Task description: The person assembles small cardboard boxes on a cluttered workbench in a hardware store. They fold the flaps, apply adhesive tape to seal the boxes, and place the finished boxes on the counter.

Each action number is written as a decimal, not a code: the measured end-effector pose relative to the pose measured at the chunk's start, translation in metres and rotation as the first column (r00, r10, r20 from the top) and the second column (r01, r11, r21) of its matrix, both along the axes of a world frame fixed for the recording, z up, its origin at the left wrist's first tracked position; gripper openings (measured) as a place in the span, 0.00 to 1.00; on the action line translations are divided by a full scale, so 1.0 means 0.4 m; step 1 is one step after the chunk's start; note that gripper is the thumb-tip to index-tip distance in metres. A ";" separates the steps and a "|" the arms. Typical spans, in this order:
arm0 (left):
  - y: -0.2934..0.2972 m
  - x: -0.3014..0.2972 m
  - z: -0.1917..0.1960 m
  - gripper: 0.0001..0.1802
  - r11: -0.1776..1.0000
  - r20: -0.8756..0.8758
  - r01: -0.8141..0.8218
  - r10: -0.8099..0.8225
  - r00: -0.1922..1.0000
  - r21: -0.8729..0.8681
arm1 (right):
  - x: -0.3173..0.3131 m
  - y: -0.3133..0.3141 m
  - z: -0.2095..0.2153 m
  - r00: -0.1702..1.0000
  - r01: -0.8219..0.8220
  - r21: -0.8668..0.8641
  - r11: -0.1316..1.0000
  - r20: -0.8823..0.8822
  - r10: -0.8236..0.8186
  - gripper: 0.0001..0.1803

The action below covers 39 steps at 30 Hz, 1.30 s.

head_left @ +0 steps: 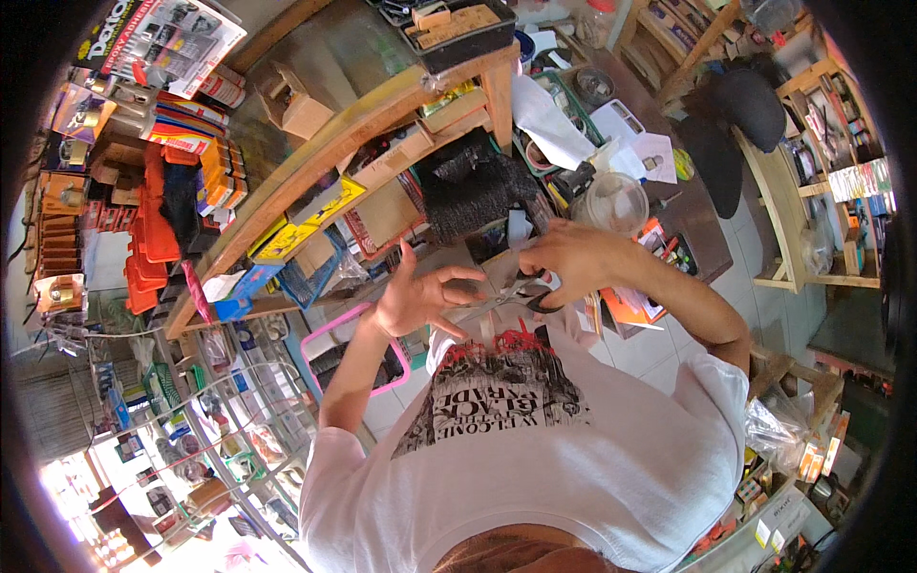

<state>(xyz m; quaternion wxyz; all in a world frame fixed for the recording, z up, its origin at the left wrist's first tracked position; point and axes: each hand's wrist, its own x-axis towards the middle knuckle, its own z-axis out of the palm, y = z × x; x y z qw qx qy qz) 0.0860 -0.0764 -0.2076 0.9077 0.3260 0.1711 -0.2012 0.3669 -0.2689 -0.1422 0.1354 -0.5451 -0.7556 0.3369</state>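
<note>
My right hand is curled around a pair of scissors with dark handles, in front of my chest. Their metal blades point left toward my left hand. That hand has its thumb raised and its fingers spread, with the fingertips close to the blades. Whether a thin or clear piece lies between the fingertips and the blades is too small to make out. Just beyond both hands, a black textured bag or sheet lies on the shelf of a wooden counter.
A wooden counter edge curves along the left, with yellow boxes below it. A pink-framed tray is beside my left forearm. A clear plastic tub and papers crowd the dark desk to the right.
</note>
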 end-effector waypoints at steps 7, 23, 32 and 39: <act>-0.049 -0.030 0.002 0.59 0.955 0.076 -0.127 0.111 0.991 0.267 | 0.050 0.013 0.081 0.993 0.003 0.019 1.000 0.114 -0.006 0.26; -0.156 -0.025 -0.009 0.65 0.614 0.180 -0.375 0.356 0.917 0.695 | 0.391 0.485 0.322 0.698 0.536 0.636 0.555 0.036 -0.715 0.26; -0.191 -0.052 -0.016 0.60 0.483 0.332 -0.556 0.474 0.815 0.677 | 0.352 0.592 0.330 0.540 0.473 0.546 0.691 0.440 -0.717 0.14; -0.213 -0.049 0.013 0.57 0.474 0.473 -0.637 0.428 0.770 0.608 | 0.279 0.502 0.378 0.591 0.395 0.692 0.604 0.312 -0.744 0.15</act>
